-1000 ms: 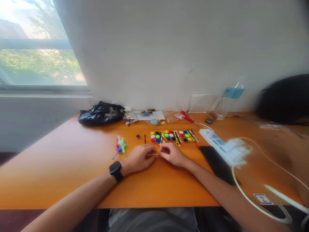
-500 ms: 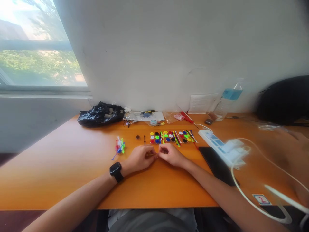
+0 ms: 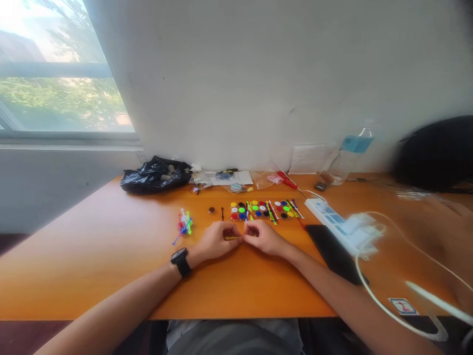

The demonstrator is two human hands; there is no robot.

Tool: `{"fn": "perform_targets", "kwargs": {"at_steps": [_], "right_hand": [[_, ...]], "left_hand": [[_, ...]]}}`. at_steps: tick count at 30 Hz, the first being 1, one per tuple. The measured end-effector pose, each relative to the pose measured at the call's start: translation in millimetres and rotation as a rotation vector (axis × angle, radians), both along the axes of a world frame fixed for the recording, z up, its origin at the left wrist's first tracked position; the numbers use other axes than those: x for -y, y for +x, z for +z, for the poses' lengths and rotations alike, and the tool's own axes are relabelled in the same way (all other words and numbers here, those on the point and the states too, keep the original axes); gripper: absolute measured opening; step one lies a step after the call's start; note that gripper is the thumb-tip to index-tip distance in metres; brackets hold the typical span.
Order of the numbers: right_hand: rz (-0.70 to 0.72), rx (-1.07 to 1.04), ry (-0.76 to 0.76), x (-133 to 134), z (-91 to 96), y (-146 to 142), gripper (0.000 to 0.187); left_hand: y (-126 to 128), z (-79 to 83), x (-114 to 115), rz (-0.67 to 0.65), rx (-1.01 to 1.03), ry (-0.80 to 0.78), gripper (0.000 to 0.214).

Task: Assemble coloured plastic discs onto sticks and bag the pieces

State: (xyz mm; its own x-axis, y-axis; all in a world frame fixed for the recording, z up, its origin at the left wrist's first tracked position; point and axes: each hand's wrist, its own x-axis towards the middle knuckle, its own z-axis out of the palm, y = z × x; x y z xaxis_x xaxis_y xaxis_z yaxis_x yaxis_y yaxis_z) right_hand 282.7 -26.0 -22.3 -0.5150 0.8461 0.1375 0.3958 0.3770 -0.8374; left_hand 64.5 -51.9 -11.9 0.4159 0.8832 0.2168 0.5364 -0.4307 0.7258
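Note:
My left hand (image 3: 218,240) and my right hand (image 3: 265,237) meet over the table, fingertips pinched close together. Between them is a thin yellow plastic arrow (image 3: 232,238), partly hidden by the fingers; its left part shows under my left fingers. Just beyond my left hand lie a black arrow (image 3: 222,213) and a small black disc (image 3: 211,210). Farther left sits a loose pile of coloured arrows (image 3: 184,225), red, blue, green and white. Behind my right hand, coloured discs (image 3: 259,208) are laid out in groups with coloured arrows (image 3: 271,212) between them.
A black plastic bag (image 3: 157,175) lies at the back left. On the right are a white power strip (image 3: 327,214) with cables, a dark phone-like slab (image 3: 332,254), and a clear bottle (image 3: 349,155). Another person's blurred arm (image 3: 449,241) rests at the far right.
The yellow arrow shows more plainly between my fingers, its left part tipped slightly. Both hands stay nearly in place; the whole view has shifted a little.

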Motion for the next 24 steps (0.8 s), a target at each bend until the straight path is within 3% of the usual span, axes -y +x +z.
{"fn": "perform_targets", "kwargs": {"at_steps": [11,24], "right_hand": [[0.013,0.005,-0.025,-3,-5.0,-1,0.019],[0.017,0.023,-0.044,-5,-5.9,0,0.018]], "left_hand": [[1,12.9,2,-0.008,-0.016,-0.051,0.018],[5,21.4,9,0.004,-0.092,0.057,0.012]]}}
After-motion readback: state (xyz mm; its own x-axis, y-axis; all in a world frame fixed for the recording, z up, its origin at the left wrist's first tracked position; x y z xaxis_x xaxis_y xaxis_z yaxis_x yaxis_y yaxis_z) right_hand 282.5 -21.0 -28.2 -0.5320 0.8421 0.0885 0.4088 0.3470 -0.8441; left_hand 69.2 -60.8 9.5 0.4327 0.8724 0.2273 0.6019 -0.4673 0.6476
